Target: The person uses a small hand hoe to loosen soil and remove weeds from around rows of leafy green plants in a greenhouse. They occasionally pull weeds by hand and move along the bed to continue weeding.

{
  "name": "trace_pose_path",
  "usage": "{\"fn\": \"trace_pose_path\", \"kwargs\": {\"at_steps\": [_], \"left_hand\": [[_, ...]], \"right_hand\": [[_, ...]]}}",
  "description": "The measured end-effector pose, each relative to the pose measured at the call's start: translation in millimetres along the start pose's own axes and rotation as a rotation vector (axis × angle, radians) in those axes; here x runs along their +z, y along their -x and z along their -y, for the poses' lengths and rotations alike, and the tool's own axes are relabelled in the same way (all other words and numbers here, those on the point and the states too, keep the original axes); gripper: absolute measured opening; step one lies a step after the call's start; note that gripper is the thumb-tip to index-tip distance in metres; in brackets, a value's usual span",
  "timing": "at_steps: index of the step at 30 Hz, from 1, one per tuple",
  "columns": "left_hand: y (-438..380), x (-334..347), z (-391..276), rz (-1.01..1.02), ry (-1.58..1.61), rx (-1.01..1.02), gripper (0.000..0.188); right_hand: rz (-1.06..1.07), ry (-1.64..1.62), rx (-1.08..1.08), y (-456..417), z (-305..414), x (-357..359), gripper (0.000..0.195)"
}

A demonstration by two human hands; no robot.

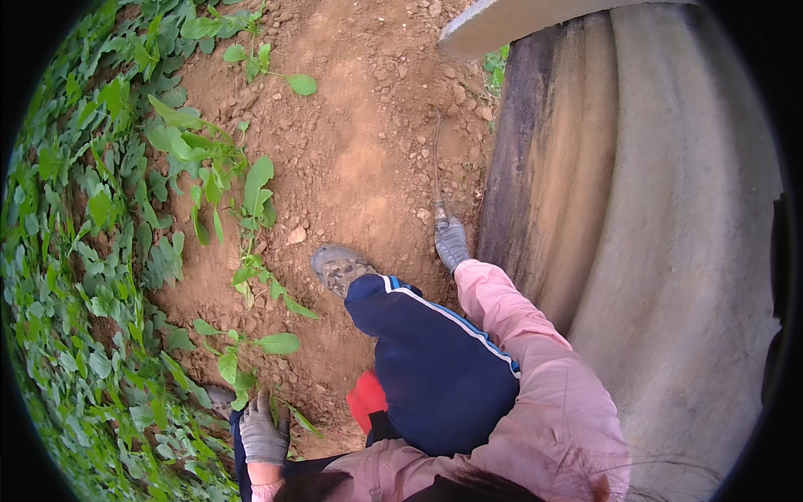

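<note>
My right hand (pixel 452 241), in a grey work glove, grips the handle of a hand tool (pixel 436 157). Its long, thin, slightly curved metal part lies over the soil, and its far tip is hard to make out against the dirt. My left hand (pixel 266 433), gloved alike, rests by my left knee with the thumb spread from the fingers. A leafy green seedling (pixel 235 361) grows just past its fingertips, and some leaves show beside the thumb. Whether the glove touches them, I cannot tell.
Reddish-brown soil (pixel 357 150) with small stones runs ahead of me. Dense leafy plants (pixel 94 282) fill the left side. A curved concrete wall (pixel 665 188) stands close on the right, with a ledge (pixel 502 25) jutting at the top. My camouflage shoe (pixel 342 268) is planted between them.
</note>
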State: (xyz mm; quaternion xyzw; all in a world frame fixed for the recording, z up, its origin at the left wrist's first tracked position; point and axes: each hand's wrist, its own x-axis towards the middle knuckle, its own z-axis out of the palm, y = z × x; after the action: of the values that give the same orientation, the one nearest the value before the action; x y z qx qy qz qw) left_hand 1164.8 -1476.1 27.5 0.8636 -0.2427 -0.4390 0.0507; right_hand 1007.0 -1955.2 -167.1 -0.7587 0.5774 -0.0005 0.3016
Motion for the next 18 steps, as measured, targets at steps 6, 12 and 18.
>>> {"fn": "trace_pose_path", "kwargs": {"at_steps": [6,12,18], "left_hand": [[0,0,0,0.008,-0.027,0.019,0.054],[-3,-4,-6,0.066,0.012,-0.016,0.054],[0,-5,-3,0.045,0.028,-0.03,0.055]], "right_hand": [[0.044,0.165,0.047,100,-19,-13,0.042],[0.046,-0.455,0.016,-10,57,-2,0.025],[-0.164,0.031,-0.074,-122,179,14,0.052]]}}
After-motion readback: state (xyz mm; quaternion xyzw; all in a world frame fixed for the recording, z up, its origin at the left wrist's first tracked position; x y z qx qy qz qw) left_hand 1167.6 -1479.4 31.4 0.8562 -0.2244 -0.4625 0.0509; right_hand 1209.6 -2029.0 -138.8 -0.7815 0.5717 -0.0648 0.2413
